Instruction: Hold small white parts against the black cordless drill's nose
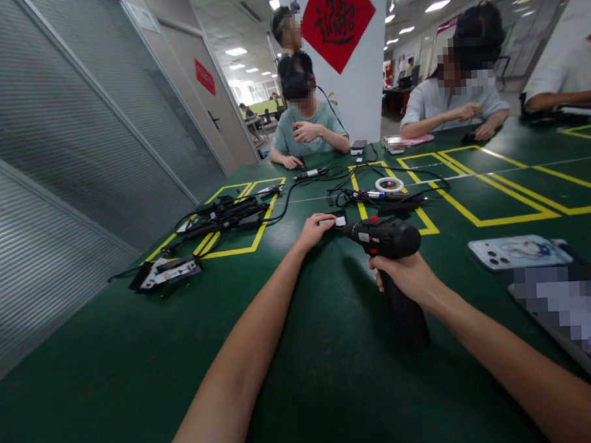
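Observation:
My right hand (406, 277) is wrapped round the grip of a black cordless drill (391, 237) with red accents. Its chuck points left, and the tip meets or nearly meets a small black-and-white part (341, 220); contact is too small to tell. My left hand (317, 229) rests on the table and pinches that part from the left. The drill's battery base hangs low, close over the green tabletop (311, 351).
A pile of black cables and adapters (231, 214) lies left, with a black-and-white piece (168, 273) before it. Beyond the drill are a white tape roll (389, 185) and a pen-like tool (373, 195). A phone (519, 251) lies right. Other people sit opposite.

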{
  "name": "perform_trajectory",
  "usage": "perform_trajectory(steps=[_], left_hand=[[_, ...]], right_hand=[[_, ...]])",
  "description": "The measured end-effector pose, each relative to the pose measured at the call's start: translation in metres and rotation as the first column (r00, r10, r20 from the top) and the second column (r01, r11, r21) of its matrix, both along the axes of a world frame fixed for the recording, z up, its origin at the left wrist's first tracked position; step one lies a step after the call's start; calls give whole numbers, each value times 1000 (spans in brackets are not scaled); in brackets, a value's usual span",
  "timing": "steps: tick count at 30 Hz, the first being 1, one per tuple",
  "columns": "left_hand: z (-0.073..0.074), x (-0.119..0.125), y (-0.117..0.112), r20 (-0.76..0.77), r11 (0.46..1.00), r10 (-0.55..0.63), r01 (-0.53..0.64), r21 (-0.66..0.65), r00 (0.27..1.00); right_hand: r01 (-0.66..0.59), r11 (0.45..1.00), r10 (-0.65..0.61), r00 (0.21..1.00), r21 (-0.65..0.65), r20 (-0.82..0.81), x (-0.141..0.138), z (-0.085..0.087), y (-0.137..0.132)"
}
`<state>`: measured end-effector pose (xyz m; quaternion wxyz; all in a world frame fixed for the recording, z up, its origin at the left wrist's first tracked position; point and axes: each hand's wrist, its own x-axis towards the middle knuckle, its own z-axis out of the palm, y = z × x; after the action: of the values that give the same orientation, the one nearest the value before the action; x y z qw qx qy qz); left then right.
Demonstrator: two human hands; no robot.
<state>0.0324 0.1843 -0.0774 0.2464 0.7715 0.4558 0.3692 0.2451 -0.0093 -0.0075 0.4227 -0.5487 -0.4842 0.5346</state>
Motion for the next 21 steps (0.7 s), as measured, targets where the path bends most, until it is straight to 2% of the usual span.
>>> perform_trajectory(steps=[21], left_hand=[[1,0,0,3,1000,-17,17,17,1000]], right_hand=[[-8,1000,8,1000,5,15,0,2,0]])
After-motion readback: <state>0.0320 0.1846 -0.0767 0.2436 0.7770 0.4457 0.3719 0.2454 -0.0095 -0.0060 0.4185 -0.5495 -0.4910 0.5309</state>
